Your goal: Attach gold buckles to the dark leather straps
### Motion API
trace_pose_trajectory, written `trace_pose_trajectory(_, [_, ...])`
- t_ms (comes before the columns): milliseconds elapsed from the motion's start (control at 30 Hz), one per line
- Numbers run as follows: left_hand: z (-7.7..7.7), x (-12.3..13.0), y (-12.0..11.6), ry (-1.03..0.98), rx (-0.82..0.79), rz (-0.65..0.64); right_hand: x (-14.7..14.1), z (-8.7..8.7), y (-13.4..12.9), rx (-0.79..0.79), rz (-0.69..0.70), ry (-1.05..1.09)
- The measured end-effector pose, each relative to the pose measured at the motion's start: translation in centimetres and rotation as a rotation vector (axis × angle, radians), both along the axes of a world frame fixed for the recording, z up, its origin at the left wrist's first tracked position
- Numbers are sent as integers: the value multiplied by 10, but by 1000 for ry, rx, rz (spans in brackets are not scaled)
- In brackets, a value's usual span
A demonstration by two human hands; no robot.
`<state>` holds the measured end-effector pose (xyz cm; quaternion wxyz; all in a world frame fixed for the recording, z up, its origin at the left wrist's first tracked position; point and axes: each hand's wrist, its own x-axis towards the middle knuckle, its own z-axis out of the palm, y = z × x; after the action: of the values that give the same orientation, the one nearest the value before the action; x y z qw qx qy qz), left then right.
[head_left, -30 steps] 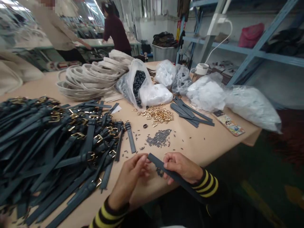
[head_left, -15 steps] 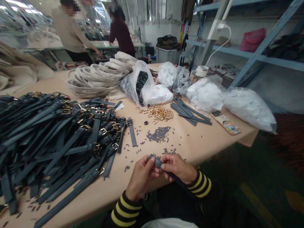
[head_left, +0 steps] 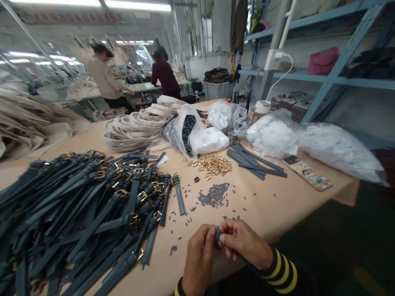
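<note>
Near the table's front edge, my left hand (head_left: 200, 255) and my right hand (head_left: 244, 243) meet, both closed on a dark strap (head_left: 218, 237). Only a short, bent-looking part of it shows between the fingertips; the rest is hidden by my hands. Just beyond them lies a pile of small dark pieces (head_left: 213, 195), with gold buckle parts (head_left: 212, 164) behind it. A finished-looking short strap (head_left: 179, 195) lies left of that pile. A large heap of dark straps with gold buckles (head_left: 92, 201) covers the left side.
Loose dark strips (head_left: 254, 161) and a patterned phone-like item (head_left: 308, 172) lie at the right. Clear plastic bags (head_left: 271, 135) and coiled beige straps (head_left: 135, 127) line the back. Two people stand at a far table. Blue shelves (head_left: 327, 80) rise at the right.
The view has tilted up, so the table sits lower. My hands have turned and closed in around the strap, which now shows less between the fingers.
</note>
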<state>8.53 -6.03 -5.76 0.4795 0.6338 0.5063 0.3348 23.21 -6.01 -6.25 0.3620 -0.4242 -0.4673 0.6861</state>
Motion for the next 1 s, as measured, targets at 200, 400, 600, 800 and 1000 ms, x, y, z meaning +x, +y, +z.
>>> trace_pose_trajectory(200, [9, -14, 56, 379, 333, -77, 19, 2, 16, -40, -8, 29])
trace_pose_trajectory(400, [13, -8, 148, 787, 419, 40, 31, -1, 34, -96, 3, -29])
trace_pose_trajectory(600, [-6, -11, 199, 837, 285, -22, 36, -11, 39, -100, 39, 23])
trace_pose_trajectory(800, [-5, -6, 176, 836, 316, -106, 31, -8, 44, -85, 12, 33])
trace_pose_trajectory(1000, [-6, 8, 141, 651, 308, -23, 26, 5, 44, 15, -7, -48])
